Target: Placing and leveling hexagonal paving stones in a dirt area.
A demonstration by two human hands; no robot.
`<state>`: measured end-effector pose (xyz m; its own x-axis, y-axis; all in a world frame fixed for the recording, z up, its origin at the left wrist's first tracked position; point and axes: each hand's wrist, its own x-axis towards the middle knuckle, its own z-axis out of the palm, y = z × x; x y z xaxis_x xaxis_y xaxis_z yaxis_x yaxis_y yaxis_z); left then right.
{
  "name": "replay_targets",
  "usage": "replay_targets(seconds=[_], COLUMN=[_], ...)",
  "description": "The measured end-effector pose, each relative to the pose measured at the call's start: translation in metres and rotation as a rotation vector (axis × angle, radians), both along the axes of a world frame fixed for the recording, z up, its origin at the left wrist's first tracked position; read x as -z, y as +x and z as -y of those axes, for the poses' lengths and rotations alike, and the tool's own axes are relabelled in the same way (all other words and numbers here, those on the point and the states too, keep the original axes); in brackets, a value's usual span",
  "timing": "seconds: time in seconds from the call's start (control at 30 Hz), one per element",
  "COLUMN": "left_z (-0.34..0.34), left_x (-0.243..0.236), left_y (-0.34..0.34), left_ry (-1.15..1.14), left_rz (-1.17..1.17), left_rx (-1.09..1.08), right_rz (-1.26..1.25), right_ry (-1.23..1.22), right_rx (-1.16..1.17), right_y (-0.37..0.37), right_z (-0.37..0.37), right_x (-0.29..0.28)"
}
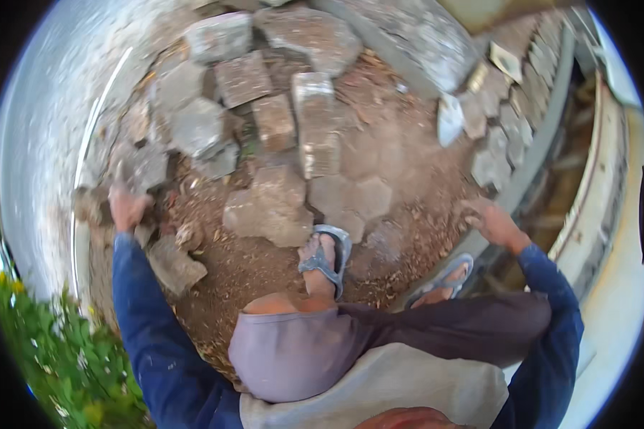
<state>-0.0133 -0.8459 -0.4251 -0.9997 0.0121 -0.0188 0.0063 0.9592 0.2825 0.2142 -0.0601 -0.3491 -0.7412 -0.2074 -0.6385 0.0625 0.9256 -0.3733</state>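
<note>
My left hand (129, 206) is down among loose pavers at the left, touching or just over a grey block (149, 166) beside a brown, rough chunk (93, 204); its fingers are smeared, so their grip is unclear. My right hand (488, 218) hangs low at the right with fingers curled, near the curved concrete edging (514, 187); whatever they hold, if anything, I cannot make out. Between my hands, grey hexagonal pavers (347, 200) lie on reddish soil beside joined pavers (265, 211). My feet in grey sandals (325, 261) stand just below them.
Stacked, broken blocks (243, 79) cover the upper middle. A row of laid pavers (490, 161) runs along the right, inside a trench with a pale ledge (594, 179) beyond. A pale pavement (36, 164) and leafy plants (43, 357) lie at the left; a concrete slab (422, 50) is at the top.
</note>
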Motion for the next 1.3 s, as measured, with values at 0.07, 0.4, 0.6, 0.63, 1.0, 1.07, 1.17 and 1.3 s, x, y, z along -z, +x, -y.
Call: replay_targets(seconds=[0.07,0.4,0.6,0.63,1.0,1.07,1.17,1.3], left_z=[0.015,-0.197,-0.374,-0.406,-0.671,-0.691,-0.699,-0.672], left_x=[-0.026,-0.198,-0.21,-0.202,-0.066,-0.04,-0.026,-0.046], left_y=[0.022,0.126,0.109,0.106,0.173,0.175,0.179,0.175], left_ry=[-0.31,-0.171,-0.117,-0.082,-0.035,0.017,0.083,0.013], left_rz=[0.258,0.283,0.303,0.293,0.252,0.298,0.363,0.389], left_rx=[-0.294,0.051,0.677,0.83,1.444,1.44,1.421,1.399], right_rz=[-0.004,-0.009,-0.114,-0.129,0.056,-0.025,-0.105,0.048], right_ry=[-0.002,0.065,-0.245,-0.321,-1.187,-1.316,-0.849,-0.86], right_rx=[0.123,0.388,0.55,0.615,1.555,1.731,1.534,1.127], right_y=[0.004,0.148,0.124,0.125,0.156,0.159,0.171,0.176], right_z=[-0.011,-0.051,-0.048,-0.05,-0.015,-0.018,-0.031,-0.057], right_x=[-0.012,0.006,0.028,0.036,0.085,0.099,0.096,0.126])
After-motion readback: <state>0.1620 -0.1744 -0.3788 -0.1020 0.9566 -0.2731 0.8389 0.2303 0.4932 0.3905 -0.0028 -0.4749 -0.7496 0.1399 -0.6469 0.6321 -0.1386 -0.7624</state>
